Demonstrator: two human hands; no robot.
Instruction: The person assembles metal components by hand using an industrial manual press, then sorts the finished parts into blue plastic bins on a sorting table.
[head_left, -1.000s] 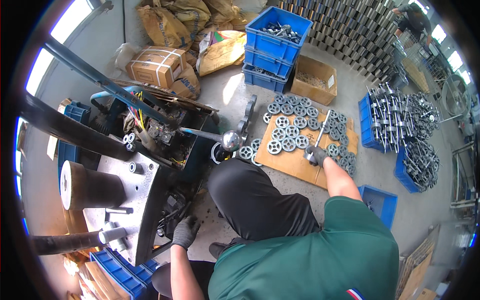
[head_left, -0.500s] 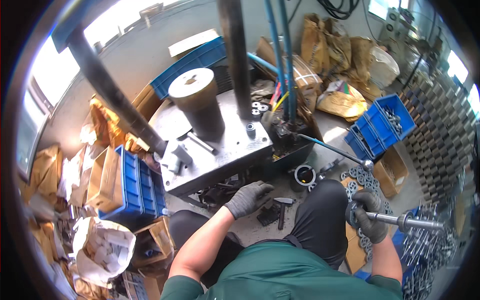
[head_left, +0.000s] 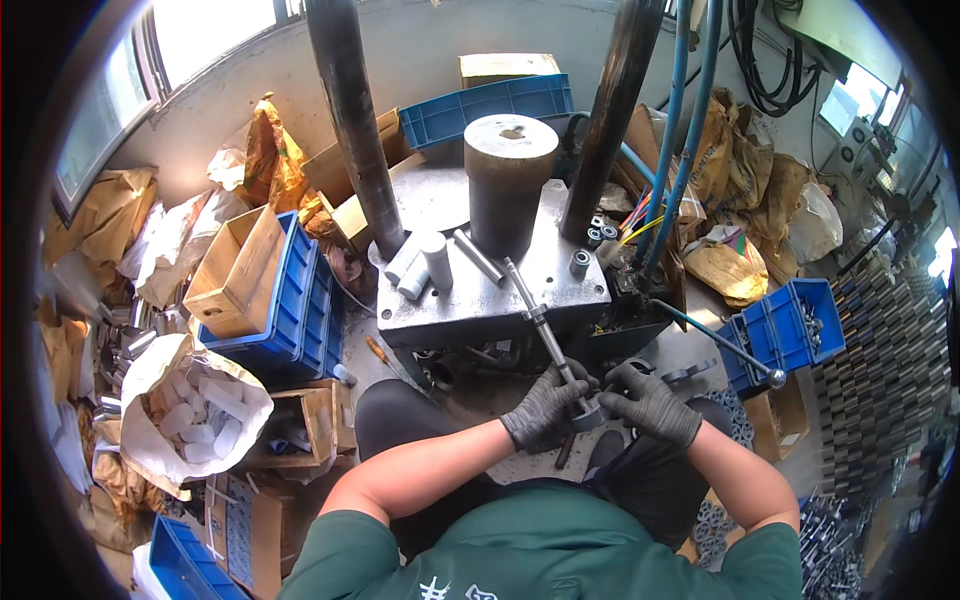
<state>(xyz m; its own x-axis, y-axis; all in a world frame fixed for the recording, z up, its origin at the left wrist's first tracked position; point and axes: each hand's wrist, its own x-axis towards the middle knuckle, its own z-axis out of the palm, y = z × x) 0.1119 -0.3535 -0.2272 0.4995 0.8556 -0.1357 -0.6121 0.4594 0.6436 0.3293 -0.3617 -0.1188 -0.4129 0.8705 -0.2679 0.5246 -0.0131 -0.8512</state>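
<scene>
A long stepped steel shaft (head_left: 543,330) slants up and away from me toward the metal machine table (head_left: 470,305). My gloved left hand (head_left: 545,402) is closed around its lower part. Near the shaft's bottom end sits a round grey disc (head_left: 588,415), just below that grip. My gloved right hand (head_left: 655,402) is beside the disc, its fingers bent and apart. Whether its fingertips touch the disc is hard to make out. The shaft's upper tip reaches in front of a thick steel cylinder (head_left: 508,200) that stands on the table.
Grey cylinders (head_left: 436,262) and a rod (head_left: 478,257) lie or stand on the table. Two dark columns (head_left: 350,130) rise from it. Blue crates (head_left: 290,310) and a white sack (head_left: 190,420) stand at left. At right are blue bins (head_left: 785,330) and a ball-ended lever (head_left: 730,345).
The shaft has come from my right side to the middle, and my left hand now grips it. My right hand has moved left beside the disc. The view has turned.
</scene>
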